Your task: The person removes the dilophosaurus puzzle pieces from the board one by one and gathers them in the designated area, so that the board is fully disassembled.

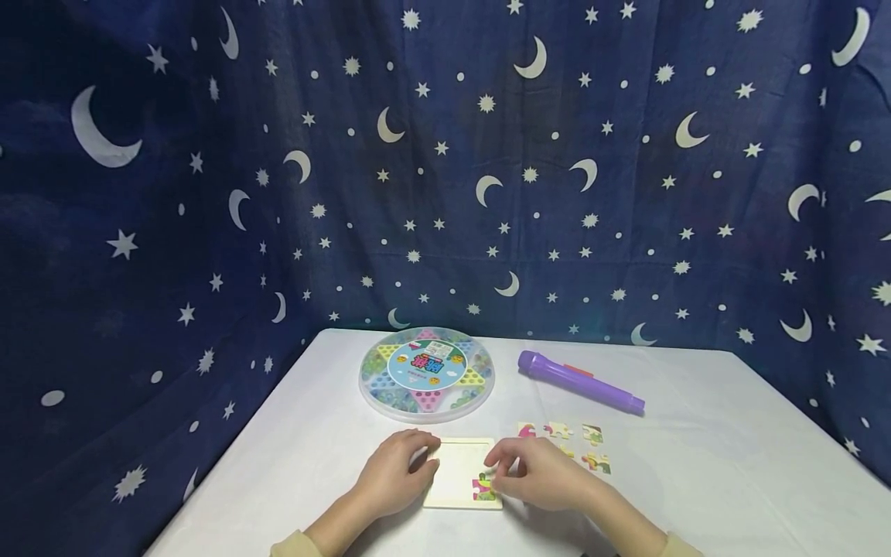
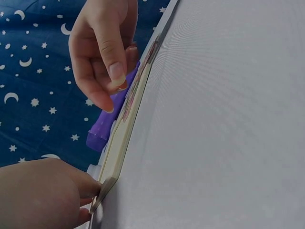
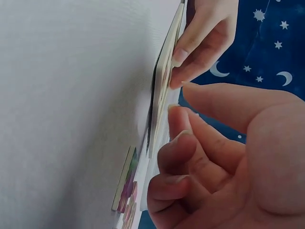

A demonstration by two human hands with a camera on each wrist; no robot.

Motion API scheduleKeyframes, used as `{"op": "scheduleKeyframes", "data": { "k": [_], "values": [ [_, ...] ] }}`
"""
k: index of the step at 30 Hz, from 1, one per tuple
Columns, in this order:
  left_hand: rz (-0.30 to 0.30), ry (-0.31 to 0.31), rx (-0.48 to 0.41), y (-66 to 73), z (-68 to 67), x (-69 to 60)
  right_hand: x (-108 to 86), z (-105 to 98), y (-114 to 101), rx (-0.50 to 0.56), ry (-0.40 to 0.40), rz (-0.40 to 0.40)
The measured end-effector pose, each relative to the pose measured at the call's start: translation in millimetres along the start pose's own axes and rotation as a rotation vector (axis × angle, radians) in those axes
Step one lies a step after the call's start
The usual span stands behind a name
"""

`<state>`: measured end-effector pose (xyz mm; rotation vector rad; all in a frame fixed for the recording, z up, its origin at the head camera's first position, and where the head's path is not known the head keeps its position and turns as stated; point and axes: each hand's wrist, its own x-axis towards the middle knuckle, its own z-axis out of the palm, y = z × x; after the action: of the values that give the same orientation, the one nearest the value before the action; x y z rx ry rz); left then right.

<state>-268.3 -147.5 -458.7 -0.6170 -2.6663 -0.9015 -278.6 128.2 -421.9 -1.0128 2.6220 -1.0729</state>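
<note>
A shallow cream puzzle tray (image 1: pixel 452 464) lies flat on the white table. My left hand (image 1: pixel 397 473) grips its left edge between thumb and fingers; in the left wrist view that hand (image 2: pixel 43 193) pinches a tray corner. Pink-and-green jigsaw pieces (image 1: pixel 483 489) sit in the tray's near right corner. Over the tray's right side hovers my right hand (image 1: pixel 539 473), its fingers loosely bent. In the right wrist view thumb and forefinger of the right hand (image 3: pixel 214 148) stand apart with nothing between them.
Several loose jigsaw pieces (image 1: pixel 592 435) lie right of the tray, partly hidden by the right hand. Behind are a round clear-lidded marble game box (image 1: pixel 427 402) and a purple toy microphone (image 1: pixel 585 383). A dark blue star-and-moon curtain (image 1: pixel 473 209) surrounds the table (image 1: pixel 292 449).
</note>
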Motion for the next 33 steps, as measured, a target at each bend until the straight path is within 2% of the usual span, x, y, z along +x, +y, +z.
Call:
{"op": "scheduleKeyframes", "data": {
  "k": [8, 22, 33],
  "values": [
    [-0.006, 0.004, 0.004, -0.4, -1.1, -0.2, 2.0, 2.7, 1.9, -0.024, -0.015, -0.042],
    [0.001, -0.002, -0.001, 0.7, 0.3, 0.8, 1.8, 8.2, -0.4, -0.097, -0.034, -0.053],
    [0.004, -0.001, -0.002, 0.6, 0.7, 0.5, 0.6, 9.1, 1.3, -0.077, -0.015, -0.063]
  ]
}}
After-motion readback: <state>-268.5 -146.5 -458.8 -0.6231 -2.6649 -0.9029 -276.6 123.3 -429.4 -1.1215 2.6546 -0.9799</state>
